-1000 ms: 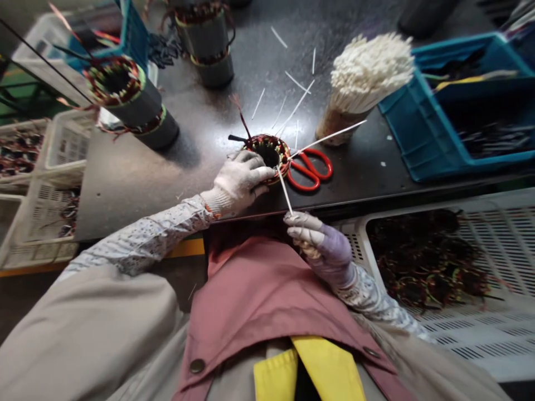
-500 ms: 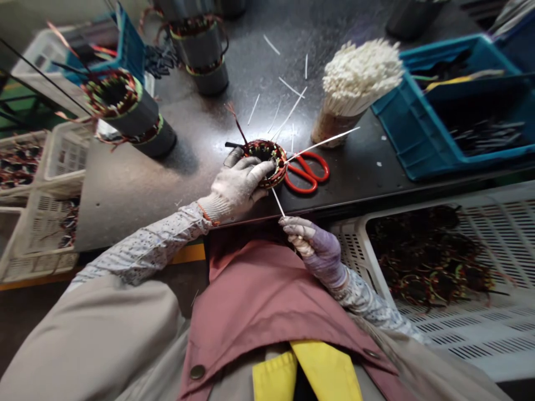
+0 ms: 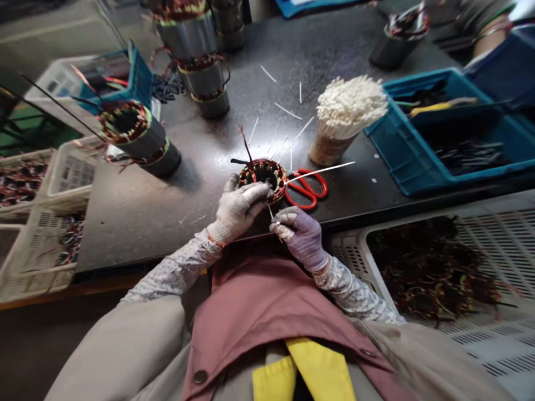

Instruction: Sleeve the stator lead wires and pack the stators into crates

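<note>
A stator (image 3: 281, 181) wound with copper and red wire stands on the table near its front edge, dark leads sticking up from its far left side. My gloved left hand (image 3: 240, 210) grips its near left rim, fingers over the edge. From the near side a thin white cable tie (image 3: 270, 211) runs down into the pinched fingertips of my gloved right hand (image 3: 301, 235). Another white cable tie (image 3: 324, 170) juts out to the right from the stator. Red-handled scissors (image 3: 322, 186) lie beside it, their blades hidden.
A bundle of white ties (image 3: 351, 108) stands in a holder. Blue bins (image 3: 418, 178) sit at right, a white crate (image 3: 371, 245) with stators below. Taller stators (image 3: 161, 159) stand at left. Cut white strips (image 3: 288, 111) lie scattered. Another person's arm (image 3: 493, 39) shows at far right.
My right hand has moved up and closer to the stator, and less of the tie shows between them. My left hand still holds the rim. The camera view has shifted slightly.
</note>
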Available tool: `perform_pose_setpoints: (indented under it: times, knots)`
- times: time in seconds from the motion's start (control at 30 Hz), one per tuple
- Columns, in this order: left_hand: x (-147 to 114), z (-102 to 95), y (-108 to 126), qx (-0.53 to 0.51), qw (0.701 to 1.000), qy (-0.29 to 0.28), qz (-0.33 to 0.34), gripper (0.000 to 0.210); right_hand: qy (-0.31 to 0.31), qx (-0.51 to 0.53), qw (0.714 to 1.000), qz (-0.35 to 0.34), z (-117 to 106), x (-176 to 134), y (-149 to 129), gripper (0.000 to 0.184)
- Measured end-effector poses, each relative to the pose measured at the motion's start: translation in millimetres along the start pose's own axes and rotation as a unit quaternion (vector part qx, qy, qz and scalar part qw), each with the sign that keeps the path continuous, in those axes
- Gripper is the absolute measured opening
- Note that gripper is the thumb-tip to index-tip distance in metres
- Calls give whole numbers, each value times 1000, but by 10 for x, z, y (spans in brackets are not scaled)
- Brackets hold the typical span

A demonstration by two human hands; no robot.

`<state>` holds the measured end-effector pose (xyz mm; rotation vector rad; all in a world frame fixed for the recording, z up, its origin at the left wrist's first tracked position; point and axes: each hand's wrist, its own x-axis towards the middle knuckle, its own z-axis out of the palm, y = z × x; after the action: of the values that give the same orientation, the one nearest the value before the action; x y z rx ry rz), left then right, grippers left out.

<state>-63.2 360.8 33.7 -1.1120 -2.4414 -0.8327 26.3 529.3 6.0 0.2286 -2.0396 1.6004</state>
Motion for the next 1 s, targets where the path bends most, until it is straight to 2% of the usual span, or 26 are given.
perform_pose_setpoints:
  times: [0.07,0.13,0.37,0.5,0.67,0.77,0.93,1.0]
  knots:
    - [26,13,-4,9,999,5,38,20,-22,-27,999,-8,-15,46,-87,5]
    - [38,22,-14,10,998,0,57,20,-27,-52,998,-13,-11,106,-120,6]
    - [8,60,-43,11,998,19,63,20,-41,-137,990,7,78,247,99,16]
    - [1,75,-55,1,997,25,77,20,-37,-122,992,-6,75,230,40,15]
    - [-6,72,-68,10,998,6,63,23,-39,-120,990,55,99,308,45,22]
    - [-2,67,-62,19,998,13,62,24,-67,-100,992,49,91,293,49,20]
    - [0,84,-59,19,998,18,63,25,-54,-73,994,57,44,238,-49,16]
    - [-3,92,-64,25,997,29,69,25,-58,-85,992,66,58,260,-24,20]
